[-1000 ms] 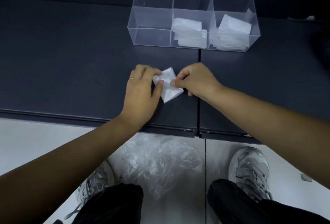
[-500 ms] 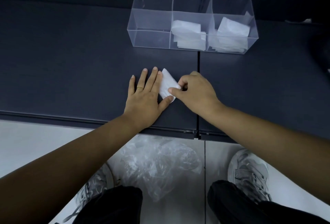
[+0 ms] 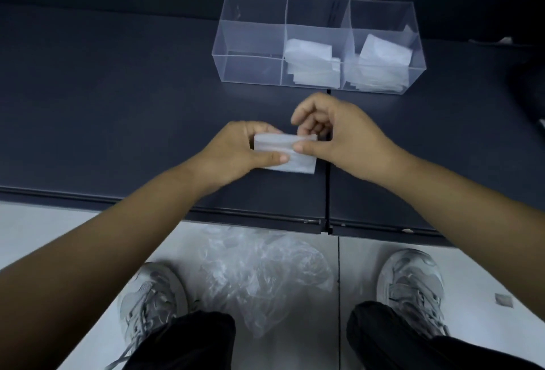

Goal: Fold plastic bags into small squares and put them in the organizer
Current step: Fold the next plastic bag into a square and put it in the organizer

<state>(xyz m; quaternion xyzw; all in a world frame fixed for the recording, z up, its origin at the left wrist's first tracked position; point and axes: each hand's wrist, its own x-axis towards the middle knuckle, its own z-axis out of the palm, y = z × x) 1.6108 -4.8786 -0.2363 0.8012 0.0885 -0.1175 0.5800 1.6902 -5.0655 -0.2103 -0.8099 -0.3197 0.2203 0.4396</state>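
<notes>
Two hands meet over the dark table (image 3: 118,110) in your head view, both gripping one folded plastic bag (image 3: 284,154). Your left hand (image 3: 236,151) pinches the bag's left end, thumb laid across its near face and fingers curled behind it. Your right hand (image 3: 339,133) nips the upper right edge between thumb and forefinger, the other fingers loosely bent above. The bag is a pale, flattened rectangle, held just above the tabletop near the seam between the two table panels; whether its lower edge touches the surface you cannot tell.

Farther back on the table sits the clear organizer (image 3: 253,9) with three compartments. Its left compartment holds nothing you can make out, the middle one holds a stack of folded bags (image 3: 309,59), and the right one holds another stack (image 3: 380,59), the top piece tilted.

Below the table edge, on the light floor, a heap of crumpled clear plastic bags (image 3: 259,272) lies between your two grey sneakers, the left sneaker (image 3: 150,296) and the right sneaker (image 3: 413,287), with dark trouser legs at the bottom of the view.
</notes>
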